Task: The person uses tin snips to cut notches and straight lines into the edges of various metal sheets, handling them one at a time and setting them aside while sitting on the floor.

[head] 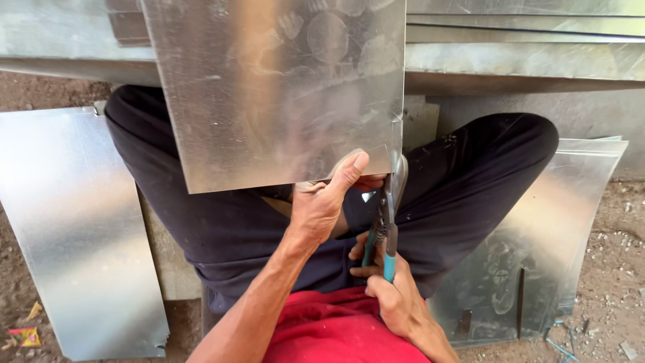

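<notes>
Nearest the camera, the right hand (393, 296) is wrapped in a tight grip around the blue handles of a pair of tin snips (388, 222), whose handles point down toward the red shirt (336, 329) and whose blades reach up to the lower right corner of a metal sheet (275, 87). Just beside it, the left hand (326, 198) pinches the bottom edge of that sheet, thumb lying on its face and fingers hidden behind it. The sheet is held upright over the person's lap, above the dark trousers (463, 181) of the crossed legs, with the snips' blades meeting its edge near a small notch at the corner. On the dirt floor (618, 255) to the left lies a flat sheet (74, 228), and to the right a curved sheet (537, 255) with cut slots. Farther off, long folded metal pieces (524, 47) lie across the top of the view.
</notes>
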